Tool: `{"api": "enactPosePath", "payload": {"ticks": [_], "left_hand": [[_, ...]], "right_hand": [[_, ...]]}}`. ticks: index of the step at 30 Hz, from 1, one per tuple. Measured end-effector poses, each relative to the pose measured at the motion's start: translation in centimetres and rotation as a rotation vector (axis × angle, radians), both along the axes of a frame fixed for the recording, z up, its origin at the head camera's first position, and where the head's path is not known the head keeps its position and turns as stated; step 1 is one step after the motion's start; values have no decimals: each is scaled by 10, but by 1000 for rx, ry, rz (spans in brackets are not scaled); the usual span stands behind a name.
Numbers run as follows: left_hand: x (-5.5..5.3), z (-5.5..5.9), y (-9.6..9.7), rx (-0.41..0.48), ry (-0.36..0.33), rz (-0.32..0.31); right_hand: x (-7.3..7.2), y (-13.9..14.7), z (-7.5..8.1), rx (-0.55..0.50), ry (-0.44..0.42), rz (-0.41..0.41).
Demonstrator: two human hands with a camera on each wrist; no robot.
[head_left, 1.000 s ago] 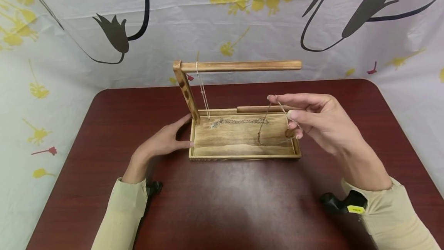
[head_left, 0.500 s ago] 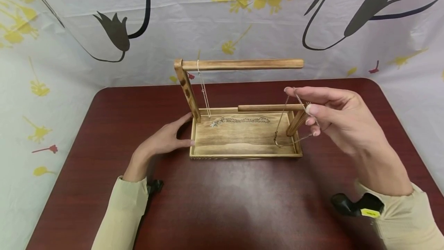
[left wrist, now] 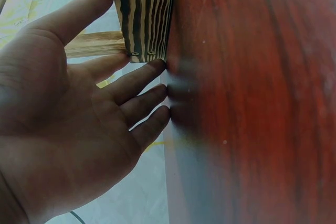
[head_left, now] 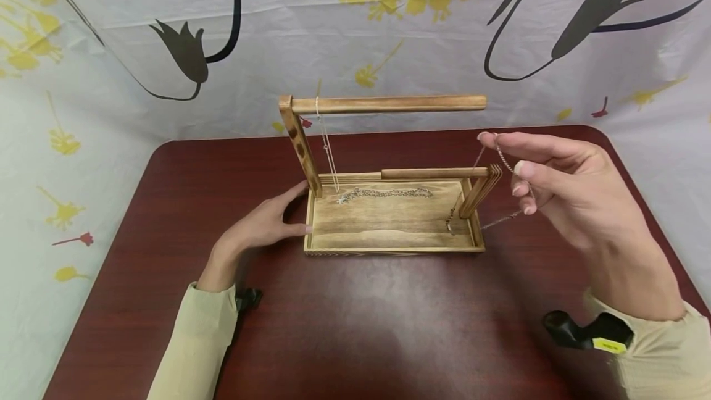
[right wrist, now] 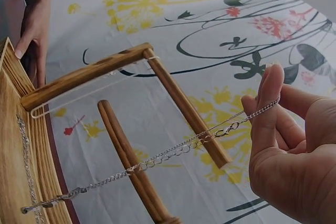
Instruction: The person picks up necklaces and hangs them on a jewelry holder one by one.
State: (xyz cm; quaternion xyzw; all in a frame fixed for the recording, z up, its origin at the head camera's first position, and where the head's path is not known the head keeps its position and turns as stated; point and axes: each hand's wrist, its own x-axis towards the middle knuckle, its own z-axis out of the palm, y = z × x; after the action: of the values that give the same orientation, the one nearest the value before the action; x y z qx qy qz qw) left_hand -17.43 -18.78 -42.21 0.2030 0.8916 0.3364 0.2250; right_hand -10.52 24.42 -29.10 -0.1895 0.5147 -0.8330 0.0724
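Observation:
My right hand (head_left: 572,184) holds a thin silver chain necklace (right wrist: 178,148), looped over the raised index finger with the thumb against it. Its lower end, with a small dark bar-like part (head_left: 450,227), hangs over the right end of a wooden jewelry stand (head_left: 389,250). My left hand (head_left: 263,221) rests at the stand's left end, thumb and index fingertip against the wall, other fingers extended in the left wrist view. From the stand's tall upper bar (head_left: 389,104), near the post, hangs a pale necklace (head_left: 327,147). Another silver chain (head_left: 389,192) lies in the tray base.
A shorter wooden bar (head_left: 433,173) on a slanted post (head_left: 474,196) rises from the tray's right side, its free end pointing left. The stand sits on a dark red table (head_left: 355,326). Behind hangs a white floral-print cloth (head_left: 355,36).
My right hand has moved right with the necklace, from over the tray to beside the short bar's post. My left hand stays at the stand's end.

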Motion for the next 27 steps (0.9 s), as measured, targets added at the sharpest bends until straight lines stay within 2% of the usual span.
{"api": "enactPosePath", "payload": {"ticks": [8, 19, 27], "left_hand": [[0, 0, 0, 1, -3, 0], [0, 0, 1, 4, -5, 1], [0, -2, 0, 3, -4, 1]], "right_hand": [[-1, 15, 0, -124, 53, 57], [0, 24, 4, -165, 66, 26], [-1, 31, 8, -238, 70, 40]]}}
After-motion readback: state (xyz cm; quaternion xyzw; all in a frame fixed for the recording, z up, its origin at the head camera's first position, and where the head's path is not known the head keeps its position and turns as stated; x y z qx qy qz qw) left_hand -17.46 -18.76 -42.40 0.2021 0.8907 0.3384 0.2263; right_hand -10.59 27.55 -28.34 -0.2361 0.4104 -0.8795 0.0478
